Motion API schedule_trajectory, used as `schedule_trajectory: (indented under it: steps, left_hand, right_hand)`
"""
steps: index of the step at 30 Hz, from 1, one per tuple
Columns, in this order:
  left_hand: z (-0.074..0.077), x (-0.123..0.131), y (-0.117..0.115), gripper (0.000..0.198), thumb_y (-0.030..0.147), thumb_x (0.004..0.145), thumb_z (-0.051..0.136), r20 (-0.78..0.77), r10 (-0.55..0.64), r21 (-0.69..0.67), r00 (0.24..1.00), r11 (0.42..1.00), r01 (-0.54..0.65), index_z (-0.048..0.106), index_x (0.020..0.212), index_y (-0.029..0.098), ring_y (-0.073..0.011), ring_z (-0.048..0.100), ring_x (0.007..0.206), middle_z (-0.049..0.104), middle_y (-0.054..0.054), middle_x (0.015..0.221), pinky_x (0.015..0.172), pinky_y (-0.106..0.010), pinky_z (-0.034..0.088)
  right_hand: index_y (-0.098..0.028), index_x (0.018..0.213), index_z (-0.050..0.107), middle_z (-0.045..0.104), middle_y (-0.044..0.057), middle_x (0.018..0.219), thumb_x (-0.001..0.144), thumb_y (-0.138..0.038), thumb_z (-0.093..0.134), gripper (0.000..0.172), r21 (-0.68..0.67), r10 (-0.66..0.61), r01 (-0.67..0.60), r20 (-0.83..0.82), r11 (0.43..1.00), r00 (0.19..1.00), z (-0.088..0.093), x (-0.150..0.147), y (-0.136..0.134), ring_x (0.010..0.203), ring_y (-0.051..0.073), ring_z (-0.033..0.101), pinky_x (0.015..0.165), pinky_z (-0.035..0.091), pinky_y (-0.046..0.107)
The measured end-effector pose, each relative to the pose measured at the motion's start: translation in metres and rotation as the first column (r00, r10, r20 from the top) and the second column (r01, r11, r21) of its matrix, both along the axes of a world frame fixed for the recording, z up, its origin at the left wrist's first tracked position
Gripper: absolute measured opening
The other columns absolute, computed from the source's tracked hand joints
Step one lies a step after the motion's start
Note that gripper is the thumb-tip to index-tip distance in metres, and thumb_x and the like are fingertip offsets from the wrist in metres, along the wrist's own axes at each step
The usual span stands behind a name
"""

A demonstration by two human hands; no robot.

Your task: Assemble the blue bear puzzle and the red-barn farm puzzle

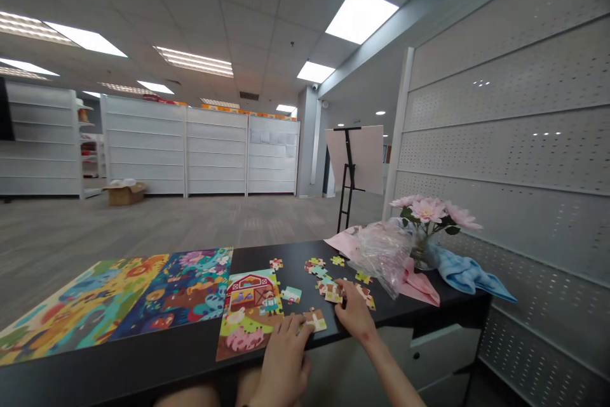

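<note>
A partly assembled farm puzzle with a red barn and a pink pig lies on the black table. My left hand rests at its lower right edge, fingers on the puzzle and beside a brown and white piece. To the right, my right hand has its thumb and fingers at a brown and cream puzzle piece among the loose pieces. A teal and white piece lies between the puzzle and the loose pieces. Several more loose pieces are spread farther back.
Two colourful finished pictures lie at the left. At the right are crumpled clear plastic, pink cloth, a vase of pink flowers and a blue cloth. Beyond the table stands an easel.
</note>
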State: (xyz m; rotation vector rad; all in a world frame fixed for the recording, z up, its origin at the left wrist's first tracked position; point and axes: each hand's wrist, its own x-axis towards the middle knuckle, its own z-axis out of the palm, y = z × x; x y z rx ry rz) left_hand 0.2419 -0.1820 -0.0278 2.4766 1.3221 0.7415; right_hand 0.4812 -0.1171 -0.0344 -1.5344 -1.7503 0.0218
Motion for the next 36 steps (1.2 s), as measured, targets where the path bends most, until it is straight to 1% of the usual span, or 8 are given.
schedule_trajectory:
  steps: [7,12,15,18,22,29,33,36]
  left_hand:
    - [0.010,0.007,0.008,0.036,0.029,0.081,0.055,0.020,0.015,-0.009,1.000,1.000,-0.015,0.064,0.117,0.031,-0.0321,0.040,0.131,0.055,-0.003,0.138,0.108,-0.050,0.031]
    - [0.019,0.014,0.016,0.039,0.039,0.083,0.058,-0.028,-0.076,0.016,0.997,0.997,0.076,0.062,0.122,0.036,-0.0348,0.043,0.128,0.059,-0.003,0.135,0.104,-0.056,0.035]
    - [0.020,0.016,0.021,0.043,0.039,0.083,0.058,-0.017,-0.115,0.011,0.993,0.993,0.115,0.060,0.126,0.036,-0.0361,0.043,0.129,0.055,-0.004,0.141,0.106,-0.059,0.033]
    - [0.016,0.013,0.028,0.058,0.028,0.079,0.058,0.130,-0.087,-0.004,0.988,0.996,0.088,0.052,0.137,0.032,-0.0332,0.039,0.135,0.047,-0.006,0.148,0.112,-0.054,0.031]
    - [0.010,0.005,0.037,0.058,0.009,0.073,0.046,0.427,0.030,0.002,0.904,0.999,-0.034,0.054,0.130,0.019,-0.0220,0.047,0.128,0.055,-0.010,0.134,0.113,-0.035,0.035]
    - [0.001,0.004,0.045,0.068,0.013,0.065,0.059,0.425,-0.071,-0.037,0.903,0.995,0.096,0.052,0.132,0.019,-0.0268,0.050,0.124,0.058,-0.010,0.133,0.110,-0.038,0.036]
    - [0.002,0.006,0.042,0.048,0.014,0.069,0.057,0.401,-0.010,-0.069,0.916,0.997,0.042,0.060,0.116,0.021,-0.0242,0.056,0.110,0.064,-0.007,0.116,0.099,-0.034,0.041]
    - [0.008,0.006,0.039,0.036,0.020,0.071,0.060,0.313,0.005,-0.073,0.950,0.997,0.018,0.063,0.107,0.022,-0.0248,0.056,0.105,0.066,-0.006,0.108,0.092,-0.032,0.041]
  right_hand:
    - [-0.020,0.125,0.055,0.061,0.010,0.123,0.065,-0.007,0.048,0.061,0.024,0.010,-0.010,-0.030,1.000,1.000,-0.006,0.003,0.005,0.105,0.025,0.062,0.098,0.048,0.037]
    - [-0.020,0.122,0.056,0.063,0.010,0.116,0.065,-0.010,0.048,0.058,0.039,0.030,-0.026,-0.098,0.999,0.995,-0.007,0.004,0.007,0.088,0.022,0.064,0.083,0.054,0.035]
    - [-0.021,0.118,0.057,0.064,0.010,0.115,0.066,-0.015,0.049,0.053,0.031,0.036,-0.031,-0.169,0.999,0.985,-0.004,0.006,0.006,0.088,0.022,0.065,0.075,0.056,0.034]
    - [-0.021,0.118,0.056,0.065,0.010,0.115,0.069,-0.020,0.051,0.049,0.013,0.095,-0.095,-0.262,0.995,0.960,-0.001,0.009,0.003,0.093,0.023,0.066,0.074,0.057,0.033]
    - [-0.022,0.121,0.053,0.066,0.010,0.116,0.072,-0.022,0.052,0.048,-0.030,0.225,-0.244,-0.296,0.969,0.928,0.007,-0.002,-0.009,0.095,0.022,0.067,0.075,0.057,0.032]
    - [-0.023,0.128,0.053,0.065,0.009,0.123,0.070,-0.013,0.051,0.059,-0.111,0.415,-0.435,-0.166,0.894,0.895,0.023,-0.044,-0.029,0.106,0.023,0.065,0.094,0.051,0.037]
    - [-0.022,0.134,0.052,0.054,0.011,0.141,0.065,-0.011,0.056,0.070,-0.195,0.417,-0.430,-0.108,0.881,0.903,0.022,-0.032,-0.027,0.129,0.028,0.052,0.111,0.038,0.045]
    - [-0.023,0.121,0.063,0.058,0.011,0.137,0.070,-0.017,0.059,0.051,-0.282,0.385,-0.382,-0.047,0.880,0.922,0.023,-0.013,-0.022,0.129,0.030,0.051,0.113,0.035,0.046]
